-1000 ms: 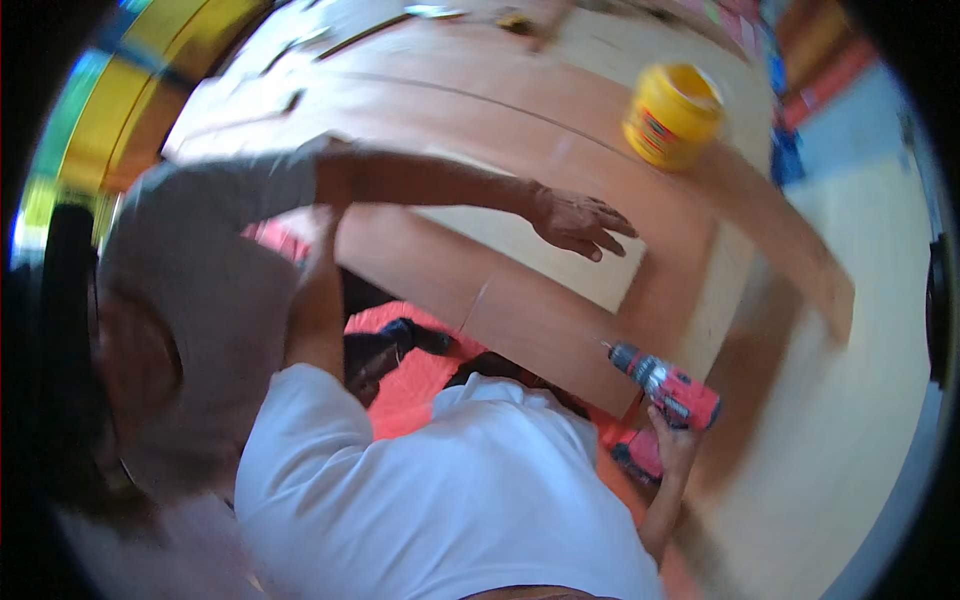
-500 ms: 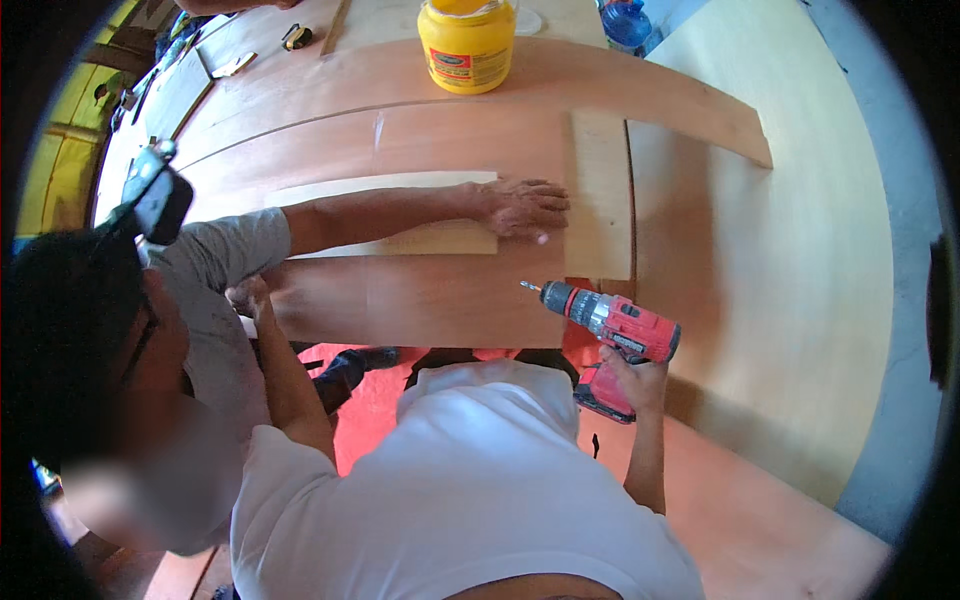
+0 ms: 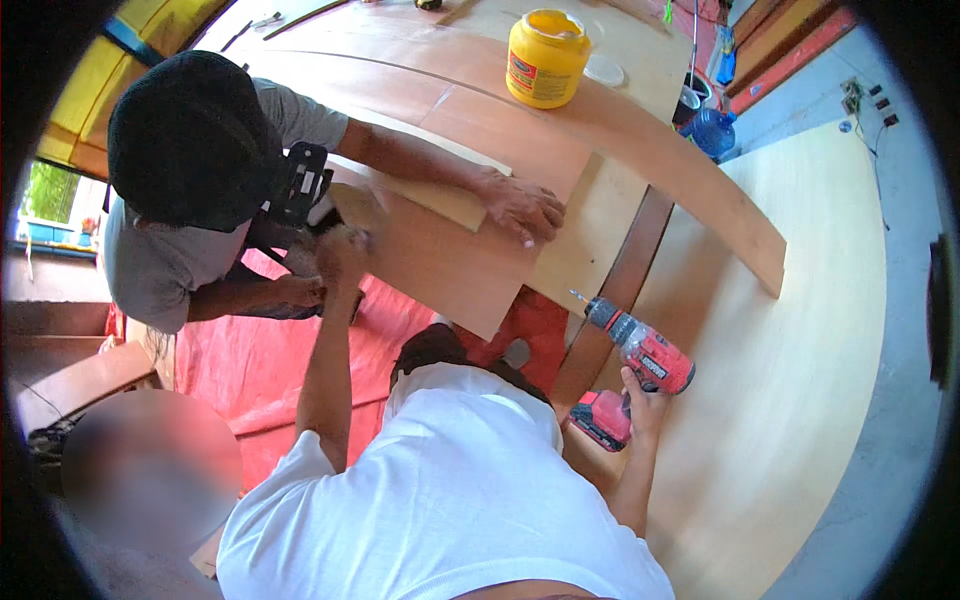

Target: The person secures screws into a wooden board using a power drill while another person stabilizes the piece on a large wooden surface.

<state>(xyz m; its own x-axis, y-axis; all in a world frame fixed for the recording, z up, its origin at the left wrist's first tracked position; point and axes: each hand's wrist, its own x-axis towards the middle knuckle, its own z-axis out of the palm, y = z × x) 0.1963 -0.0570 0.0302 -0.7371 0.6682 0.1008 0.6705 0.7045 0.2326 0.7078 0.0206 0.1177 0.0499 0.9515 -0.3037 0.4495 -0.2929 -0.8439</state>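
My right hand point(image 3: 645, 402) is wrapped round the grip of a red and black cordless drill point(image 3: 655, 358). Its bit points up and left, clear of the wood. My left hand point(image 3: 343, 258) looks curled at the left end of a reddish-brown plywood sheet point(image 3: 450, 270); blur hides what its fingers hold. Across from me a co-worker in a dark cap and grey shirt leans in. One of the co-worker's hands point(image 3: 522, 208) lies flat on the sheet, near a pale wood strip point(image 3: 430, 195). The other point(image 3: 298, 291) is low, close to my left hand.
A yellow tub point(image 3: 547, 65) stands open on the work surface, its white lid point(image 3: 604, 70) beside it. A curved plywood strip point(image 3: 715, 190) arcs to the right above a large pale panel point(image 3: 780, 330). Red sheeting point(image 3: 260, 350) covers the floor; a blue water bottle point(image 3: 712, 132) stands behind.
My view has turned, so the boards now slant. The co-worker's head has come forward over the board's left end. The drill stays in my right hand, its bit still off the wood.
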